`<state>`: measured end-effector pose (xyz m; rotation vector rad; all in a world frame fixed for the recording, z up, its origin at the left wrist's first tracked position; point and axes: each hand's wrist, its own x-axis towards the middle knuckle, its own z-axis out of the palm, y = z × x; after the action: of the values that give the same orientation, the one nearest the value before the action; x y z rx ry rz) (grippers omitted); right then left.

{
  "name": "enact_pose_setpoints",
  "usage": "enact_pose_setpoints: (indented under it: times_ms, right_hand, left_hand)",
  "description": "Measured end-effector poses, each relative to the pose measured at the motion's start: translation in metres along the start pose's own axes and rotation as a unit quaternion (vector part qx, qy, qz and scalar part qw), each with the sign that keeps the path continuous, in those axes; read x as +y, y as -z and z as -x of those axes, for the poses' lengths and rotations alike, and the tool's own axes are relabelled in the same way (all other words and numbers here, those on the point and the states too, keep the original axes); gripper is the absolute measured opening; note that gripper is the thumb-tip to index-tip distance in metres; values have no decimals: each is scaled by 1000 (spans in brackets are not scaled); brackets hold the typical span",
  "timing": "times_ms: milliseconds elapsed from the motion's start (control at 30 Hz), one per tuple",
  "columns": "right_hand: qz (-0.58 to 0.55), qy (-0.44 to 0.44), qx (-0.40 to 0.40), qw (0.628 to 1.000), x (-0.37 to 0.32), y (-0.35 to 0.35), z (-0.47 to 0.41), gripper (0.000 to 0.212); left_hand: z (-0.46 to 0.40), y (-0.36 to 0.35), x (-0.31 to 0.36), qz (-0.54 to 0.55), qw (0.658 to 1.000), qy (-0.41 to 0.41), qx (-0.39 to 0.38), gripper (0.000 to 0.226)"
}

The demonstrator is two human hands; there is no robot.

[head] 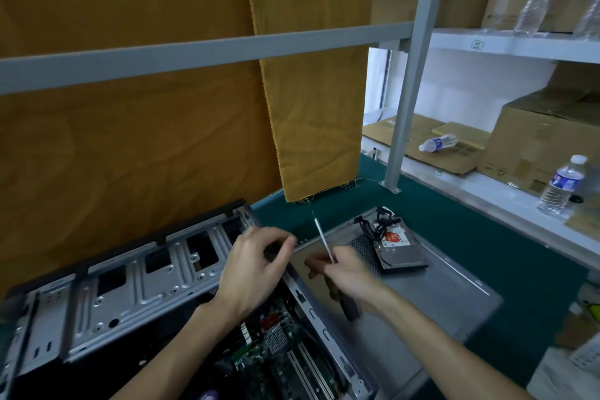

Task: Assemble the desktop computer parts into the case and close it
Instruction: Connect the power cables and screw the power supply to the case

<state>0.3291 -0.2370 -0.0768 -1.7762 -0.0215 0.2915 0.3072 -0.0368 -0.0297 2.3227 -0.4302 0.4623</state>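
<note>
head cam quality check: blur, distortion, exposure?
Head view: wide-angle bends the shelf rail and post; left hand and right hand slightly motion-blurred, as are frame edges; bright opening behind the post is blown out; open case interior dim.

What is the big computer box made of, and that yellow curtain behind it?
The computer case looks like bare sheet metal: dull silver-grey, with stamped ribs, punched holes and a faint sheen. The flat side panel beside it seems the same grey metal, with a perforated vent patch. The yellow curtain looks like woven cloth: it hangs in soft creases and loose threads fray at its bottom edge.
</note>
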Motion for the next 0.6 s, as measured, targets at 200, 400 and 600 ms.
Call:
enact_pose_setpoints:
  times_ms: [200,400,600]
  right_hand:
    - [-167,69,-19,983,-75,8,42,9]
    - [-166,119,-12,979,-104,-7,89,17]
    - [-175,110,-2,978,-107,-44,147,33]
  left_hand:
    - [1,16,38,268,958,95,-17,19]
    - [23,42,61,430,886,151,-85,30]
    - [71,80,68,496,844,163,-126,26]
